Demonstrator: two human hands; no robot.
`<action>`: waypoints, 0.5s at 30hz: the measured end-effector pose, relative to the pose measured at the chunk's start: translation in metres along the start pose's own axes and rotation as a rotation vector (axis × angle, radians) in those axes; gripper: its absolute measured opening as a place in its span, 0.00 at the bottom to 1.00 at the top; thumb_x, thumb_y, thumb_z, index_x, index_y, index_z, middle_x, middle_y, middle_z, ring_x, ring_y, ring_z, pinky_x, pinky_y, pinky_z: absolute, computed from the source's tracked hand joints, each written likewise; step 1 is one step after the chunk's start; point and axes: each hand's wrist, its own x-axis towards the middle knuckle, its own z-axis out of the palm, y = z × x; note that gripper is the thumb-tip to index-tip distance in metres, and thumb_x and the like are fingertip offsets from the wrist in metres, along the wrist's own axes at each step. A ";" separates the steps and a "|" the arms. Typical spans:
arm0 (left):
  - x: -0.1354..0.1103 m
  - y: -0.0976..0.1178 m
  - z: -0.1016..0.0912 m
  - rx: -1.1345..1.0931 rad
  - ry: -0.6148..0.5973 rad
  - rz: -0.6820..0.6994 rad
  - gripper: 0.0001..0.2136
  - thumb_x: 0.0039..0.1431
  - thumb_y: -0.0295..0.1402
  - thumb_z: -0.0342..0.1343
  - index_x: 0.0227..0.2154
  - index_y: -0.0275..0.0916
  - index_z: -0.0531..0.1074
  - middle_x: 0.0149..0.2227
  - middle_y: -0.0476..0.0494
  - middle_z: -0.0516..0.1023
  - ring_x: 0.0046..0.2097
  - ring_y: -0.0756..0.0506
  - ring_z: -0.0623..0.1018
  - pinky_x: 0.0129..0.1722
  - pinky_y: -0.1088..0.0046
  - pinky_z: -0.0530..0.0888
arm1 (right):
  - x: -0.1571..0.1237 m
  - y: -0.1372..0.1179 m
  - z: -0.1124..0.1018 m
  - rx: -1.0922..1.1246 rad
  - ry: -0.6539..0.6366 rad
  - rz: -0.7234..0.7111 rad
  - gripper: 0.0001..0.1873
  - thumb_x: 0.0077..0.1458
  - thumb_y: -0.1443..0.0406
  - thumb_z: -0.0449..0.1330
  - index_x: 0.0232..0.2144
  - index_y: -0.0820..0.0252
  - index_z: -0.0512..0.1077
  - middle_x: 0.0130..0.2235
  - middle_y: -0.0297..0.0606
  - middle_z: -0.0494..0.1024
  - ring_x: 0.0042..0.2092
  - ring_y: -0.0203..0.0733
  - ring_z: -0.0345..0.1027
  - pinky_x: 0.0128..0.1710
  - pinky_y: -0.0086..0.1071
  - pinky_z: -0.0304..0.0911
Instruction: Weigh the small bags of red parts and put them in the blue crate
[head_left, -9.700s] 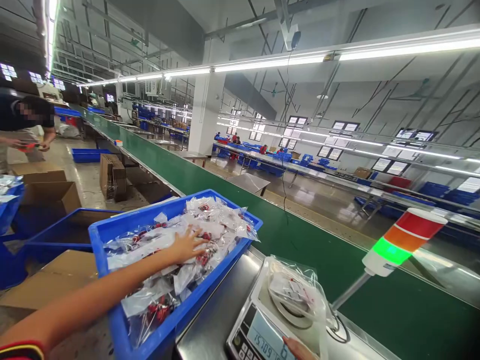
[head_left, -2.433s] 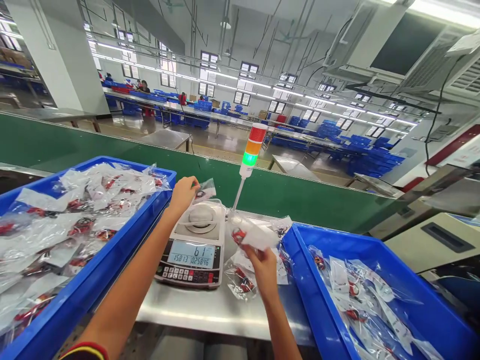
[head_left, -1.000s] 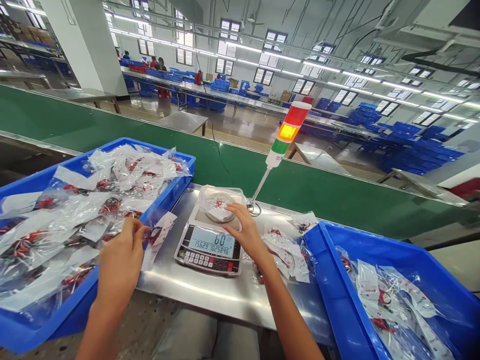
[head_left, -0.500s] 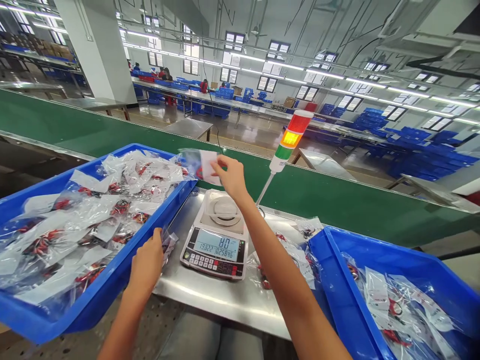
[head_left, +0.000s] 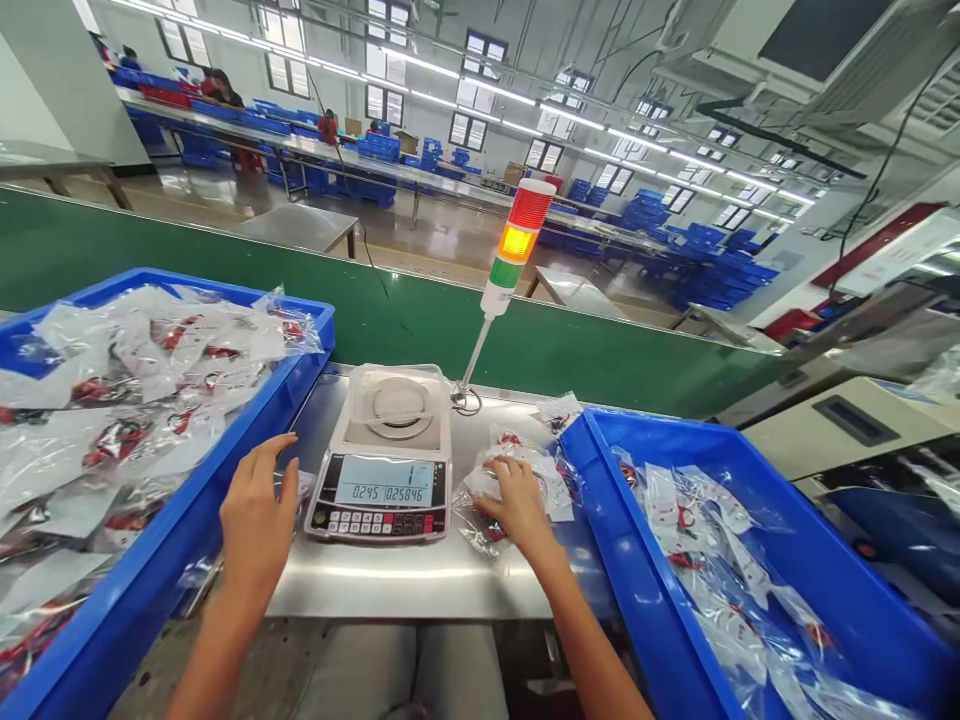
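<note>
My left hand (head_left: 259, 510) is held between the left blue bin and the digital scale (head_left: 381, 493), its fingers stretched and thumb apart, with nothing in its grasp. A clear plastic bag (head_left: 305, 484) lies partly hidden behind it. On the steel table, right of the scale, my right hand (head_left: 517, 502) rests on a small pile of plastic bags (head_left: 553, 490) with red and black wires and white paper labels. Its fingers and thumb are spread over the bags. The scale's pan (head_left: 401, 405) carries nothing visible; its display reads 1 on the upper line.
The left bin (head_left: 240, 470) is heaped with bagged wires; one bag (head_left: 296, 330) overhangs its far corner. Another blue bin (head_left: 637, 560) on the right holds several bags. A signal tower (head_left: 517, 245) glows orange behind the scale. A green barrier (head_left: 420, 320) runs along the back.
The bag in my right hand has been let go at the left bin's far corner. My right hand has moved down onto the pile; my left hand has opened. The view has turned right.
</note>
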 end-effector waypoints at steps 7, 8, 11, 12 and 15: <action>0.016 0.036 0.017 -0.164 -0.007 0.072 0.17 0.70 0.40 0.42 0.46 0.37 0.71 0.47 0.36 0.78 0.50 0.37 0.77 0.52 0.57 0.73 | 0.024 0.003 -0.033 0.173 0.296 0.139 0.12 0.60 0.62 0.55 0.32 0.59 0.78 0.35 0.44 0.82 0.39 0.49 0.72 0.42 0.39 0.63; 0.015 0.039 0.017 -0.177 -0.010 0.066 0.17 0.70 0.40 0.42 0.46 0.37 0.71 0.47 0.37 0.78 0.50 0.37 0.77 0.52 0.58 0.73 | 0.038 -0.006 -0.047 0.245 0.359 0.147 0.13 0.60 0.60 0.56 0.32 0.59 0.78 0.35 0.43 0.82 0.37 0.48 0.72 0.40 0.38 0.63; 0.011 0.044 0.014 -0.194 -0.032 0.030 0.16 0.70 0.40 0.42 0.46 0.38 0.71 0.47 0.37 0.78 0.51 0.38 0.77 0.53 0.59 0.72 | 0.080 -0.041 -0.079 0.553 0.423 -0.001 0.13 0.59 0.57 0.58 0.34 0.58 0.78 0.34 0.37 0.82 0.36 0.44 0.73 0.40 0.35 0.65; 0.009 0.044 0.012 -0.194 -0.042 0.015 0.16 0.70 0.40 0.42 0.46 0.38 0.71 0.47 0.37 0.78 0.51 0.39 0.76 0.53 0.59 0.72 | 0.092 -0.054 -0.083 0.658 0.402 -0.077 0.12 0.59 0.57 0.58 0.34 0.58 0.78 0.35 0.36 0.82 0.37 0.44 0.73 0.41 0.35 0.66; 0.004 0.042 0.006 -0.192 -0.067 -0.023 0.16 0.70 0.40 0.42 0.45 0.38 0.71 0.47 0.37 0.78 0.51 0.39 0.76 0.53 0.59 0.72 | 0.115 -0.083 -0.079 0.843 0.243 -0.256 0.10 0.57 0.61 0.59 0.36 0.56 0.79 0.40 0.35 0.84 0.44 0.44 0.75 0.48 0.37 0.66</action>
